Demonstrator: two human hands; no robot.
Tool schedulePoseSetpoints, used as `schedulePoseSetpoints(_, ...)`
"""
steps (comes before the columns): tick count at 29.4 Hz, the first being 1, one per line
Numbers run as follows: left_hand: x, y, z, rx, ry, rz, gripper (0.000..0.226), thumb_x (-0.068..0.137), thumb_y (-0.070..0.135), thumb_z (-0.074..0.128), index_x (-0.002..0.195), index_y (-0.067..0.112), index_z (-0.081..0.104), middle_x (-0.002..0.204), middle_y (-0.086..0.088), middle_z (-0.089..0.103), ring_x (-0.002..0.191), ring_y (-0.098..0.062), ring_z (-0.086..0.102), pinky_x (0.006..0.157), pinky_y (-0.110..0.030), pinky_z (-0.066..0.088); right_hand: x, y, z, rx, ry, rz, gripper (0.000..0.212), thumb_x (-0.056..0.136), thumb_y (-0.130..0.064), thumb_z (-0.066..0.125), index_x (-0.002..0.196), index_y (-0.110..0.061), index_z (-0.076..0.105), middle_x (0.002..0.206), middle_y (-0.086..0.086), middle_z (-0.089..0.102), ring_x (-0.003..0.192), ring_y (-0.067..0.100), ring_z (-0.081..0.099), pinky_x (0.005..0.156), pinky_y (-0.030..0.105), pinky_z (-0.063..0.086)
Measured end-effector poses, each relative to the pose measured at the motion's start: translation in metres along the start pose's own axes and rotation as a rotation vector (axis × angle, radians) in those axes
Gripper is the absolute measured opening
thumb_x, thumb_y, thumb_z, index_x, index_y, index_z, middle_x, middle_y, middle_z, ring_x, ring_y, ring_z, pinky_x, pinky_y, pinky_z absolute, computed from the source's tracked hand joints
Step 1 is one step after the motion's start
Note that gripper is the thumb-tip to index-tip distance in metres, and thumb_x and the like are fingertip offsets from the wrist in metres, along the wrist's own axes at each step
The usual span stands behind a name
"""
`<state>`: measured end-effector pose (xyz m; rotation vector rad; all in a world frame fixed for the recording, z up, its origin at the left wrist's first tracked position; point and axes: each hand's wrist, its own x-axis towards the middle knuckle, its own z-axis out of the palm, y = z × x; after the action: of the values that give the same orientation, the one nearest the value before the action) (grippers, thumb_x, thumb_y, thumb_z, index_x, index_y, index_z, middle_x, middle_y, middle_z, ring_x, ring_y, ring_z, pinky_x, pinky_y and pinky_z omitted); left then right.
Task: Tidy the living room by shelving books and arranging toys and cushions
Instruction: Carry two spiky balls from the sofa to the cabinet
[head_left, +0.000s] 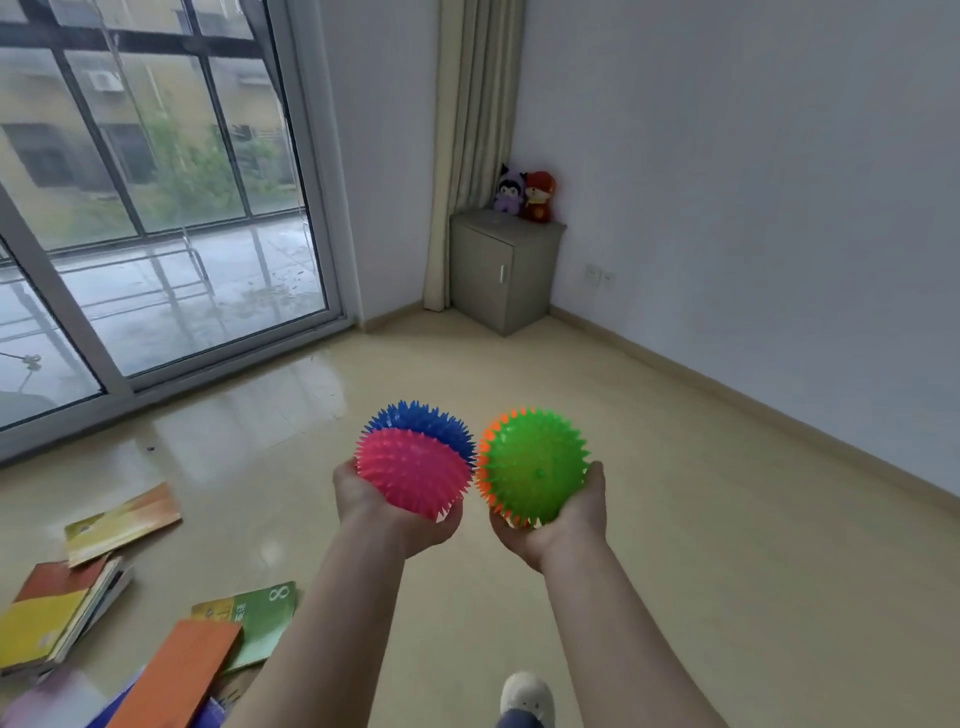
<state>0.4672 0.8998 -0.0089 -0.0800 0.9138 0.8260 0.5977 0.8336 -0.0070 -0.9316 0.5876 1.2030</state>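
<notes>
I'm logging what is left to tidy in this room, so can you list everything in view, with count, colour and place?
Spiky balls: four; pink and blue in the left hand, green and orange in the right hand.
Books: about five, yellow, red, green, orange; scattered on the floor at lower left.
Plush toys: two, purple and red; on the cabinet.
Cabinet: one, grey; far corner.
Curtain: one, beige; beside the cabinet.
Glass door: one, grey frame; left.
Slipper: one, white; bottom edge.
Left hand: holding two balls.
Right hand: holding two balls.
</notes>
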Motion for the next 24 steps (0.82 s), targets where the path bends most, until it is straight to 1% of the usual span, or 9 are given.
schedulePoseSetpoints(4, 0.089, 0.01, 0.1, 0.01, 0.043, 0.026, 0.045, 0.081, 0.044, 0.044, 0.117, 0.021, 0.059, 0.111, -0.007, 0.063, 0.099, -0.033, 0.056, 0.07, -0.046, 0.046, 0.082, -0.071, 0.085, -0.027, -0.021, 0.025, 0.058, 0.079, -0.064, 0.056, 0.116, -0.019, 0.056, 0.116, 0.012, 0.056, 0.099, 0.035, 0.055, 0.075, 0.047, 0.049)
schedulePoseSetpoints(8, 0.162, 0.041, 0.202, -0.023, 0.04, 0.081, 0.044, 0.079, 0.045, 0.049, 0.115, 0.021, 0.06, 0.112, -0.005, 0.063, 0.1, -0.032, 0.056, 0.065, -0.043, 0.047, 0.151, -0.14, 0.184, -0.072, -0.07, 0.021, 0.058, 0.079, -0.064, 0.055, 0.116, -0.02, 0.055, 0.117, 0.013, 0.056, 0.101, 0.036, 0.057, 0.07, 0.046, 0.05)
schedulePoseSetpoints(12, 0.232, 0.071, 0.267, -0.014, 0.091, 0.131, 0.047, 0.078, 0.047, 0.051, 0.115, 0.019, 0.058, 0.109, -0.008, 0.061, 0.1, -0.032, 0.056, 0.073, -0.043, 0.048, 0.209, -0.177, 0.252, -0.101, -0.031, 0.034, 0.053, 0.083, -0.062, 0.052, 0.113, -0.019, 0.054, 0.107, 0.014, 0.056, 0.1, 0.036, 0.056, 0.077, 0.047, 0.049)
schedulePoseSetpoints(15, 0.31, 0.098, 0.316, 0.017, 0.072, 0.072, 0.048, 0.078, 0.047, 0.051, 0.117, 0.019, 0.058, 0.113, -0.008, 0.061, 0.102, -0.033, 0.055, 0.072, -0.044, 0.048, 0.272, -0.204, 0.31, -0.073, -0.01, 0.041, 0.05, 0.085, -0.06, 0.05, 0.109, -0.017, 0.055, 0.094, 0.013, 0.056, 0.094, 0.035, 0.056, 0.081, 0.047, 0.049)
schedulePoseSetpoints(19, 0.409, 0.154, 0.391, 0.015, -0.004, 0.049, 0.046, 0.08, 0.045, 0.046, 0.116, 0.022, 0.06, 0.119, -0.007, 0.061, 0.105, -0.033, 0.055, 0.076, -0.043, 0.047, 0.348, -0.237, 0.411, -0.096, -0.037, 0.006, 0.053, 0.085, -0.061, 0.049, 0.113, -0.016, 0.057, 0.097, 0.014, 0.058, 0.085, 0.033, 0.057, 0.077, 0.044, 0.049)
schedulePoseSetpoints(20, 0.423, 0.169, 0.407, 0.024, 0.009, 0.048, 0.048, 0.079, 0.046, 0.047, 0.118, 0.022, 0.06, 0.12, -0.007, 0.061, 0.106, -0.033, 0.055, 0.077, -0.042, 0.047, 0.358, -0.244, 0.428, -0.086, -0.004, -0.013, 0.054, 0.085, -0.061, 0.049, 0.114, -0.016, 0.057, 0.098, 0.014, 0.058, 0.085, 0.033, 0.057, 0.075, 0.043, 0.048)
schedulePoseSetpoints(21, 0.465, 0.197, 0.457, 0.057, -0.052, 0.005, 0.05, 0.078, 0.048, 0.048, 0.12, 0.021, 0.059, 0.12, -0.007, 0.06, 0.107, -0.034, 0.055, 0.075, -0.042, 0.048, 0.39, -0.268, 0.484, -0.089, -0.04, -0.046, 0.054, 0.085, -0.06, 0.049, 0.115, -0.016, 0.056, 0.098, 0.014, 0.058, 0.088, 0.034, 0.057, 0.075, 0.044, 0.048)
schedulePoseSetpoints(22, 0.488, 0.212, 0.487, 0.093, -0.08, -0.033, 0.053, 0.077, 0.05, 0.049, 0.121, 0.021, 0.059, 0.12, -0.008, 0.06, 0.107, -0.034, 0.054, 0.073, -0.043, 0.049, 0.407, -0.282, 0.511, -0.069, -0.037, -0.077, 0.053, 0.085, -0.06, 0.05, 0.115, -0.016, 0.056, 0.098, 0.014, 0.058, 0.09, 0.034, 0.057, 0.075, 0.045, 0.048)
schedulePoseSetpoints(24, 0.534, 0.225, 0.529, 0.166, -0.047, -0.064, 0.052, 0.076, 0.05, 0.05, 0.119, 0.021, 0.061, 0.119, -0.008, 0.061, 0.106, -0.035, 0.055, 0.071, -0.044, 0.049, 0.44, -0.309, 0.544, -0.03, 0.032, -0.078, 0.052, 0.085, -0.059, 0.05, 0.115, -0.016, 0.055, 0.099, 0.014, 0.058, 0.094, 0.035, 0.056, 0.076, 0.046, 0.048)
